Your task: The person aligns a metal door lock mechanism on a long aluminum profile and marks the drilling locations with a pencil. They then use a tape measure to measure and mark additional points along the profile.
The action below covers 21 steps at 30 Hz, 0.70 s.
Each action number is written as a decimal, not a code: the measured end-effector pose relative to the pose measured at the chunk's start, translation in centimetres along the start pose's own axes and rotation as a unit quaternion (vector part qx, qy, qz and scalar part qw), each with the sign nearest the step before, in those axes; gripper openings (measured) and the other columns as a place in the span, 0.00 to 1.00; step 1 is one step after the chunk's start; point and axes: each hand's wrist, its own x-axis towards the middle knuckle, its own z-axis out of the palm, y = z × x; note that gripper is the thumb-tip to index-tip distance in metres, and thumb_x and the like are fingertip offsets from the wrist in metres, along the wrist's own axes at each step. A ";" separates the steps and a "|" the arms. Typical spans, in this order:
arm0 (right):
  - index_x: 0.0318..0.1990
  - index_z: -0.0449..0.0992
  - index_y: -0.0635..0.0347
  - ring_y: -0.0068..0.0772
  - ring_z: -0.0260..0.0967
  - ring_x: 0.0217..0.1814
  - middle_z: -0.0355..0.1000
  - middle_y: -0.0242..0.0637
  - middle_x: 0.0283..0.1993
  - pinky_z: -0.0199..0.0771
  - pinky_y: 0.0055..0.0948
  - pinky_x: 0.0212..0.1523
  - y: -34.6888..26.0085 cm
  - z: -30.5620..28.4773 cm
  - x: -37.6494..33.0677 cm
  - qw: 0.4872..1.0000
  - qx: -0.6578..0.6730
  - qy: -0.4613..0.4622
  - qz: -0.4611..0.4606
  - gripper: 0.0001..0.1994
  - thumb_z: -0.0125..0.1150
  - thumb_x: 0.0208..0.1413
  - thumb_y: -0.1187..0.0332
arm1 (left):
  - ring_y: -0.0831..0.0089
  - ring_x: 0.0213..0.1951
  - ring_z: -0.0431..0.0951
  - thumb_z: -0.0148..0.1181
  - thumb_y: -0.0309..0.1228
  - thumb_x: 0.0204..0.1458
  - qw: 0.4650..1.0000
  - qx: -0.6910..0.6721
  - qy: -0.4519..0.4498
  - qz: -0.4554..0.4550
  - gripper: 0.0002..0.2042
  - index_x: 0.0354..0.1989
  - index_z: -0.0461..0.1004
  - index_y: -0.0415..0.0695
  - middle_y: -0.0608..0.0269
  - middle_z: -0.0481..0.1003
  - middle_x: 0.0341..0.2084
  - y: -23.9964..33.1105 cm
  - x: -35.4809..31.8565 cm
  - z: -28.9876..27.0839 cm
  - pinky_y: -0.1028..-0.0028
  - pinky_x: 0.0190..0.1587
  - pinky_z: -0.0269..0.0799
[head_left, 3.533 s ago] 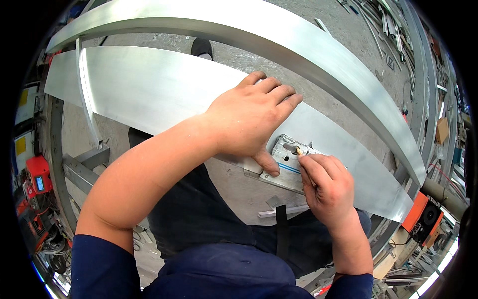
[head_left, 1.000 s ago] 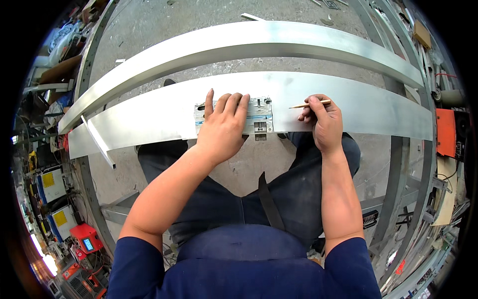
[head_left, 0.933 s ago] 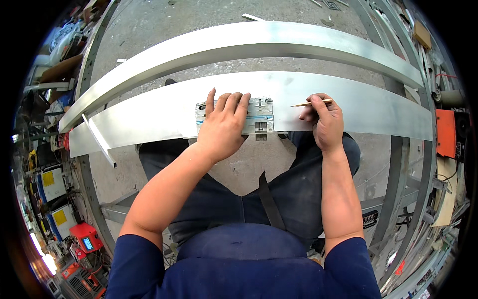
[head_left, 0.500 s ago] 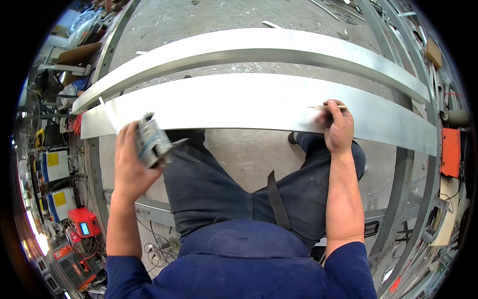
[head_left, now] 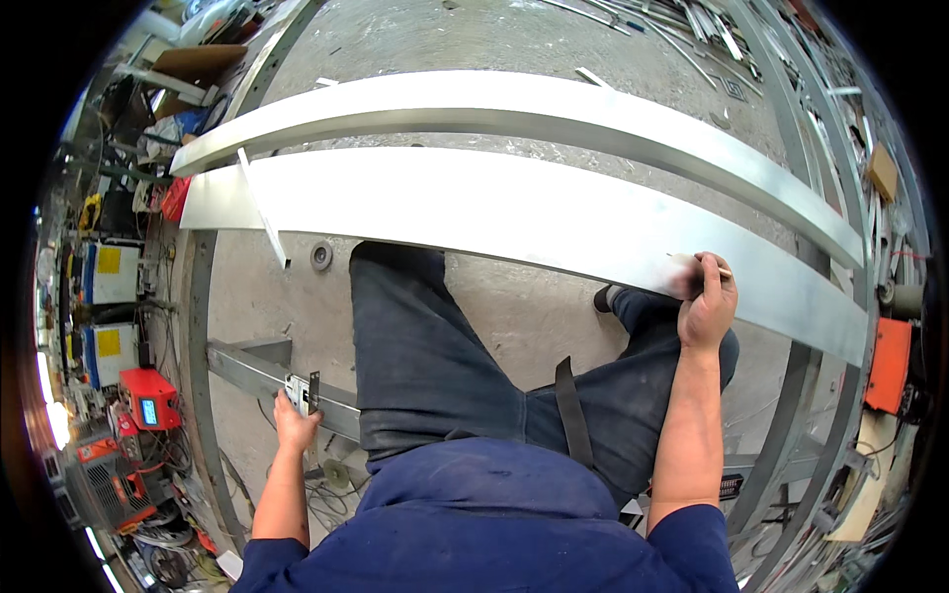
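A thin pencil-like marker is pinched in the closed fingers of the right hand, its tip laid on the near aluminium strip, toward that strip's right end. The left hand is lowered to the person's left side, where a small metal jig is gripped by curled fingers against a steel frame rail near the floor. A second aluminium strip is seen lying just beyond the first.
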 end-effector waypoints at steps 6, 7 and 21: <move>0.44 0.79 0.66 0.26 0.72 0.28 0.76 0.36 0.30 0.76 0.27 0.33 0.5 0.8 -0.9 0.999 -0.034 -0.001 -0.019 0.10 0.60 0.72 0.67 | 0.39 0.72 0.59 0.83 0.41 0.41 0.989 -0.082 0.014 -0.122 0.55 0.74 0.55 0.29 0.35 0.57 0.72 -2.6 1.0 3.8 0.53 0.75 0.57; 0.44 0.79 0.66 0.26 0.72 0.28 0.76 0.36 0.30 0.76 0.27 0.33 0.6 0.8 -0.9 0.999 -0.040 -0.004 -0.020 0.10 0.60 0.72 0.67 | 0.39 0.72 0.60 0.83 0.42 0.41 0.986 -0.094 0.016 -0.137 0.55 0.74 0.55 0.29 0.35 0.58 0.71 -2.6 1.2 3.9 0.53 0.74 0.57; 0.60 0.74 0.64 0.20 0.69 0.31 0.79 0.39 0.41 0.79 0.24 0.35 1.0 1.8 -1.7 0.979 -0.200 0.001 -0.043 0.15 0.52 0.77 0.64 | 0.40 0.72 0.60 0.82 0.51 0.40 0.988 -0.096 0.028 -0.116 0.57 0.74 0.57 0.30 0.33 0.62 0.69 -4.6 1.5 5.4 0.51 0.75 0.55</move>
